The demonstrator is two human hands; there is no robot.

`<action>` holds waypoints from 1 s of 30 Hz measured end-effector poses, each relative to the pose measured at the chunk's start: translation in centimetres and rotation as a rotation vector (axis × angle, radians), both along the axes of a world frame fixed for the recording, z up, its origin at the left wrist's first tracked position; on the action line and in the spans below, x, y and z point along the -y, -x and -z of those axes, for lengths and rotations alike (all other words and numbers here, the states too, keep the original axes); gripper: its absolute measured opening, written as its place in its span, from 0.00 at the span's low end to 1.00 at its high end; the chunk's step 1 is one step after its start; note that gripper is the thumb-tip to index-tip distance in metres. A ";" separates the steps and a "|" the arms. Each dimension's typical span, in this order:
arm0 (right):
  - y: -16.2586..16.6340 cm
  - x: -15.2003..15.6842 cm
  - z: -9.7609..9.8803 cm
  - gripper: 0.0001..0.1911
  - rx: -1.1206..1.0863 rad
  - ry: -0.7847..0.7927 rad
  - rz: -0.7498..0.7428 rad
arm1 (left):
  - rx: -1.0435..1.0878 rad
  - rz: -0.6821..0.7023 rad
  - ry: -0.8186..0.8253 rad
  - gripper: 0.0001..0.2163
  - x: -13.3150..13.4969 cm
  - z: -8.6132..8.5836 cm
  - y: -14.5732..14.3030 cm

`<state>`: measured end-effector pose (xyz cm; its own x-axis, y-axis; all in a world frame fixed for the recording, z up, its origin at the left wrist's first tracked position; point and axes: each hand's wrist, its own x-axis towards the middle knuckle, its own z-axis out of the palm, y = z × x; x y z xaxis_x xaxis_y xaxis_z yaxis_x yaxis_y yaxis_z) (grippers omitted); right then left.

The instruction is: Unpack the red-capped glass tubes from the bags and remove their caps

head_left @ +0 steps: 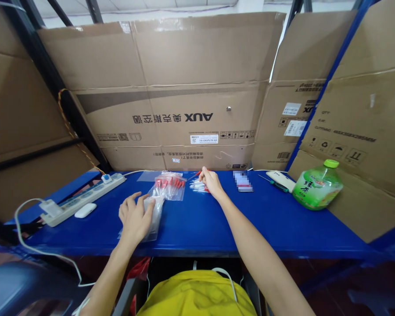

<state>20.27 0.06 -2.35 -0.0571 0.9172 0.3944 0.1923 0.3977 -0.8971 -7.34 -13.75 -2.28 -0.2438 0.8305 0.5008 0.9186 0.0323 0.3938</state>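
Observation:
My left hand (134,217) lies on a stack of clear plastic bags (153,219) on the blue table (283,219), fingers spread. A clear bag of red-handled small tools (171,184) lies just beyond it. My right hand (210,181) reaches far forward, fingers pinched on a small red-handled tool at a little pile of them (197,186). What exactly the fingertips grip is partly hidden.
A white power strip (85,199) with plugs and a white oval object (85,210) lie at left. A phone (243,181), a white case (281,180) and a tilted green bottle (317,186) sit at right. Cardboard boxes (184,109) wall the back.

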 end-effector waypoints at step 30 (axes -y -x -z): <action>-0.1 0.1 -0.1 0.38 0.113 -0.042 0.065 | -0.304 0.443 0.001 0.15 -18.6 -8.1 2.9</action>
